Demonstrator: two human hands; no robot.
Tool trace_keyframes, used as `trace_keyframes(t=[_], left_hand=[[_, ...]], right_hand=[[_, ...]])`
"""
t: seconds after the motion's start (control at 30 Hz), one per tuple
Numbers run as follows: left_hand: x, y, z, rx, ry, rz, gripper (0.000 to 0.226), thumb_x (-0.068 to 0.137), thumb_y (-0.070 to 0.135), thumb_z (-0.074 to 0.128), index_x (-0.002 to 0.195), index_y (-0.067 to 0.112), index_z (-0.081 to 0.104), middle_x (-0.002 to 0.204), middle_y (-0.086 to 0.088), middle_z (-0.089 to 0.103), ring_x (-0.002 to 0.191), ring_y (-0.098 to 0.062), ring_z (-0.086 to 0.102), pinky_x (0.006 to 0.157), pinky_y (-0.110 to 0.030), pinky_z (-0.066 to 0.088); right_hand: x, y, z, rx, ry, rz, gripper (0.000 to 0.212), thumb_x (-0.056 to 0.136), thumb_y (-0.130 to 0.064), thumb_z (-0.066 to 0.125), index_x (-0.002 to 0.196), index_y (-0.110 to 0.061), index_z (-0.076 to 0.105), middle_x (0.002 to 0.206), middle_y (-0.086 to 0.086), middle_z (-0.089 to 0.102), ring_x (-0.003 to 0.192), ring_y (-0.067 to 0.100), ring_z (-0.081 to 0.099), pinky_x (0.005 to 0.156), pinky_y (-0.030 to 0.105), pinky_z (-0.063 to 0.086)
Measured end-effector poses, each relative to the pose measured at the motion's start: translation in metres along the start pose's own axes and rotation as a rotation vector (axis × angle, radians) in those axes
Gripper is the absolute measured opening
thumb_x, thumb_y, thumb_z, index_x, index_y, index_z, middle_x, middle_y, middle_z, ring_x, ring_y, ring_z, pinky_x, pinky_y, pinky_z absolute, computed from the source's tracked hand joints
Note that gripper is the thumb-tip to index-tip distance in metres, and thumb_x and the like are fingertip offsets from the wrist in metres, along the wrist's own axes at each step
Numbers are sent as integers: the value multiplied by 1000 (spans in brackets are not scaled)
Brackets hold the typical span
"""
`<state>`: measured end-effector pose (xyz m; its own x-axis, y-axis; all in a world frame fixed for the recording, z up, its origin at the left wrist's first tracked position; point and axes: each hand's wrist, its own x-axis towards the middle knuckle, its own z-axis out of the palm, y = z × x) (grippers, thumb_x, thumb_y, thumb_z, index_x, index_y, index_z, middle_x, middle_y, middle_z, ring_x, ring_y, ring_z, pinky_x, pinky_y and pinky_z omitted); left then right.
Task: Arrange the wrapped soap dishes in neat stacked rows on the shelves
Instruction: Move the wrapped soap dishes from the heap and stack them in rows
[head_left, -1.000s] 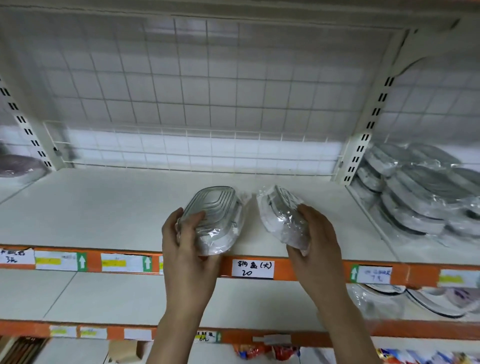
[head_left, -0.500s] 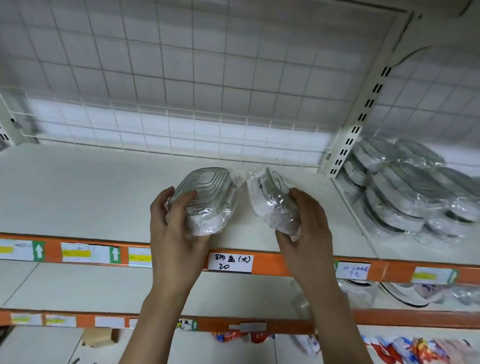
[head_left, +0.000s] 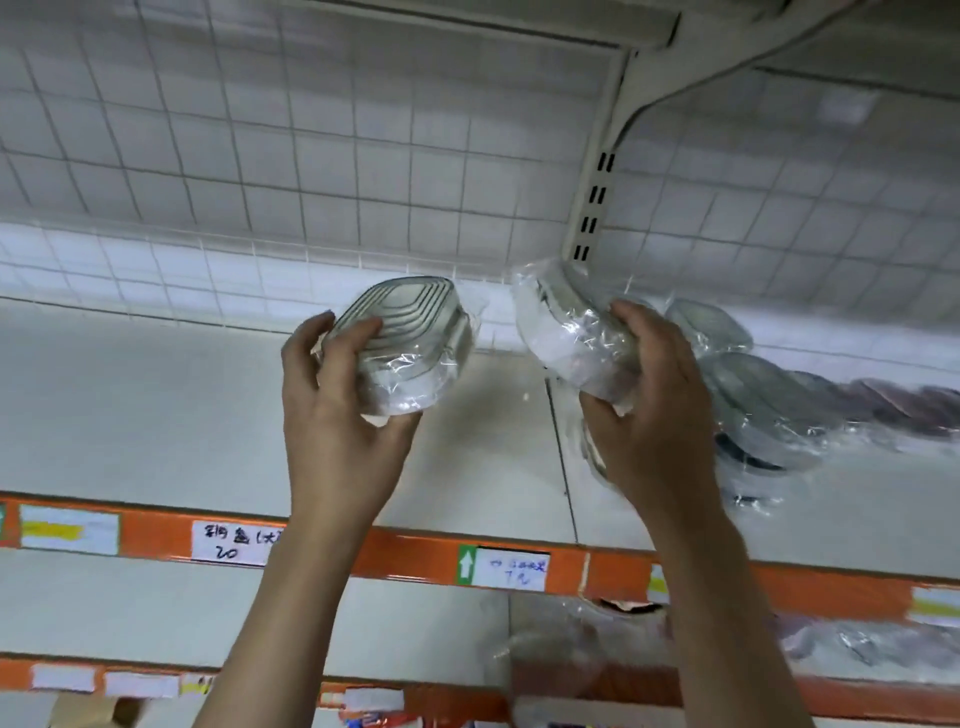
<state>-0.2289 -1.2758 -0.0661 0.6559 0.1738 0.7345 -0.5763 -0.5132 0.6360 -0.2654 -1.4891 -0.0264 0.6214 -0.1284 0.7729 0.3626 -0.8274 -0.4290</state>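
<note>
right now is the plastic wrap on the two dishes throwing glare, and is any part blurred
Head view: white glare streaks the clear wrap on the right hand's soap dish; the ridged metal dish in the left hand reads sharp; the wrapped pile at right smears toward the edge.

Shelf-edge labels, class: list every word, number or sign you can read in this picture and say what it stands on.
"20": white handwritten tag on the orange shelf edge; the characters above it are unclear.
White up arrow: green sign beside the second tag, whose writing is too blurred.
Other edge labels: too blurred.
</note>
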Motion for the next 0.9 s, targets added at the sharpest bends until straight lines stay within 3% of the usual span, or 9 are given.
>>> trace_keyframes(t=[0.17,0.3,0.47,0.63,0.73,0.9], left_hand=[[7,55,78,8,-117,52,61,67,26,71,122,34,45,138,-10,36,118,-27,47,86,-30,44],[22,90,137,74,-270,86,59,72,19,75,125,24,51,140,-13,36,113,-34,50,84,-46,51],[54,118,186,304,-405,118,59,78,22,71,132,21,48,141,-13,33,120,-37,45,92,-46,47],[71,130,219,511,-523,107,65,77,29,74,134,24,42,140,-11,30,121,-36,40,89,-45,46],[74,127,233,563,-535,83,65,79,31,74,133,22,39,138,-12,28,122,-36,39,85,-43,47],[72,122,238,523,-776,-19,77,77,50,71,137,16,37,150,-19,12,126,-38,42,105,-42,39]], right_hand=[[22,70,-63,-99,-2,-52,61,71,-7,68,129,-2,50,125,9,55,117,21,48,102,17,30],[42,118,-94,-146,-7,-14,62,71,-1,73,129,-4,52,125,12,56,113,23,52,97,5,27],[79,162,-110,-201,-83,10,60,73,-2,68,130,-4,51,126,13,55,116,27,51,95,13,27],[105,198,-100,-291,-166,18,57,76,-3,66,131,-4,50,129,15,53,121,32,46,102,33,34],[115,214,-88,-349,-281,7,60,78,-4,64,135,-6,46,132,14,51,124,31,43,103,32,32],[115,234,-80,-297,-552,-20,70,79,-30,74,138,-12,42,139,5,45,128,21,39,100,22,27]])
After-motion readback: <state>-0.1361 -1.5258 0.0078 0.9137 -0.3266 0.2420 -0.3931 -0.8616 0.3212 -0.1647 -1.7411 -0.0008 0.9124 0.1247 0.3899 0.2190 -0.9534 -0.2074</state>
